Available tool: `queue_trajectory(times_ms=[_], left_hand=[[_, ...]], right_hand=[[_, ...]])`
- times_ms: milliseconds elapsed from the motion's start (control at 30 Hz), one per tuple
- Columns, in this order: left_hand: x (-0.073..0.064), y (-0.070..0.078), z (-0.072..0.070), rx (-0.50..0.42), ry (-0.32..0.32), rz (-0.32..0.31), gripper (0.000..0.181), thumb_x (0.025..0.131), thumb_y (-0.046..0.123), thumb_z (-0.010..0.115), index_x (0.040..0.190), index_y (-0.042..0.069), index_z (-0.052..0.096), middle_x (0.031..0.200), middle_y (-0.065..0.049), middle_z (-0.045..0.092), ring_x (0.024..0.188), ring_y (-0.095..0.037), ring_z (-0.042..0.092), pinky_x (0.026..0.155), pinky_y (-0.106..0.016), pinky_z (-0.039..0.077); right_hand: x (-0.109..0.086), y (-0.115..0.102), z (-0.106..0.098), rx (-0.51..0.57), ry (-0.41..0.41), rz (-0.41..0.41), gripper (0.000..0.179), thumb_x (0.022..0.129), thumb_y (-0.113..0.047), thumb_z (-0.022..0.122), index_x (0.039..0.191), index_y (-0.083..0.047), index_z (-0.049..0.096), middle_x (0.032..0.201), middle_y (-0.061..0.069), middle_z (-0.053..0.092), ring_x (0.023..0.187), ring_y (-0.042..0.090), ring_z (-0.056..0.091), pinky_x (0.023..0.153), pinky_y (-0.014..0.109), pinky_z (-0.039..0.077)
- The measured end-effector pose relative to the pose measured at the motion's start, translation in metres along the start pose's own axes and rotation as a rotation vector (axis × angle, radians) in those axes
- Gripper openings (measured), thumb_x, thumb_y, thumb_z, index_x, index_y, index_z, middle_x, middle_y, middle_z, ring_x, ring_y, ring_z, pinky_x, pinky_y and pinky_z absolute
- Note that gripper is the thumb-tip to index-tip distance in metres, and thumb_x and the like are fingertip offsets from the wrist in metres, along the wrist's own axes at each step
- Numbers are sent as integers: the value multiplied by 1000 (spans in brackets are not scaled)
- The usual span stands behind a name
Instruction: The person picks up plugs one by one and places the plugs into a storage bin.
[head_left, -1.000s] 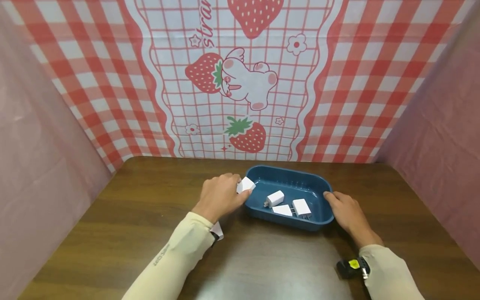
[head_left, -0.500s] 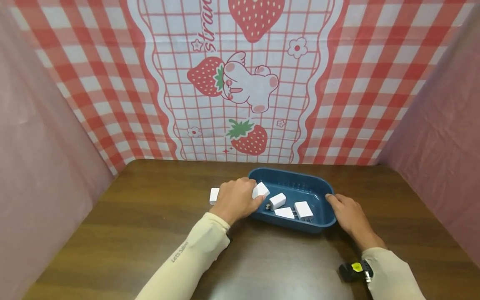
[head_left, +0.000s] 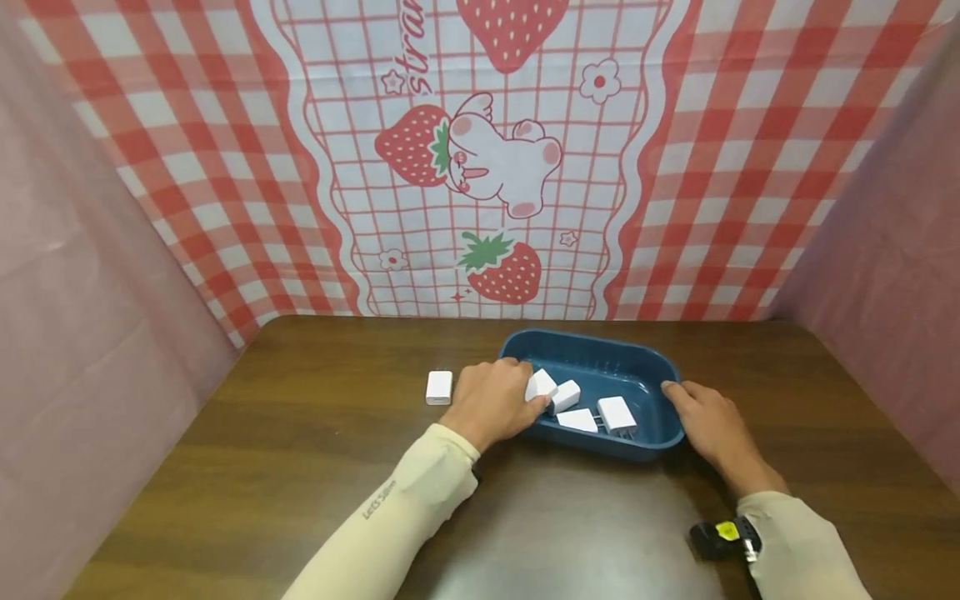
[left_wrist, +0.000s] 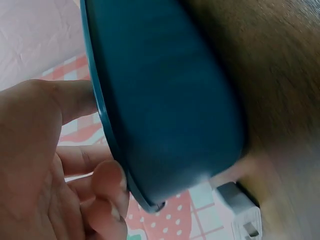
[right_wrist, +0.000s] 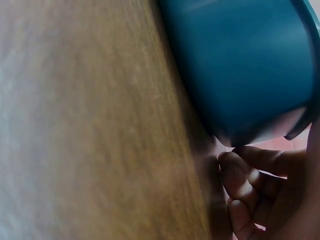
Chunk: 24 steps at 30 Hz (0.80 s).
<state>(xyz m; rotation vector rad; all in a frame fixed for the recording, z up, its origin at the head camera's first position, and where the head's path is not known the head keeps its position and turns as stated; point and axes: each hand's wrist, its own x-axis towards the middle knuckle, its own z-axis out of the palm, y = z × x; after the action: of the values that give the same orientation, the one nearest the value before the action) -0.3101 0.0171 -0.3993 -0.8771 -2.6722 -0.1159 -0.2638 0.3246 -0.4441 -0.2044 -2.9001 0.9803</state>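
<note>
The left arm slants up and right from the bottom of the frame, its left hand (head_left: 495, 404) pinching a white charger (head_left: 542, 385) over the left end of the tray (head_left: 600, 350). The right hand (head_left: 708, 429), angled up-left, grips the right end, thumb at the rim. The tray lies rightward of the left hand, right of frame centre, long axis running across; three chargers (head_left: 617, 414) sit inside. A lone charger (head_left: 439, 387) rests on the table (head_left: 225, 500), left of and nearer the left hand.
</note>
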Motion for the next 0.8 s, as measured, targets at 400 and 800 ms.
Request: queue_trajectory(times_ms=[400, 800], left_hand=[[5, 9, -1, 8, -31, 13, 43, 92, 55, 64, 100, 14, 75, 85, 0, 68, 62, -14, 60, 49, -34, 47], [15, 25, 2, 8, -17, 50, 42, 92, 57, 61, 84, 17, 71, 81, 2, 67, 66, -16, 64, 46, -34, 46]], right_hand=[[-1, -2, 0, 21, 0, 12, 68, 107, -49, 30, 129, 11, 55, 124, 33, 58, 106, 46, 54, 94, 66, 39], [-1, -1, 2, 25, -15, 35, 70, 107, -50, 29, 131, 11, 53, 125, 33, 57, 107, 45, 54, 95, 66, 39]])
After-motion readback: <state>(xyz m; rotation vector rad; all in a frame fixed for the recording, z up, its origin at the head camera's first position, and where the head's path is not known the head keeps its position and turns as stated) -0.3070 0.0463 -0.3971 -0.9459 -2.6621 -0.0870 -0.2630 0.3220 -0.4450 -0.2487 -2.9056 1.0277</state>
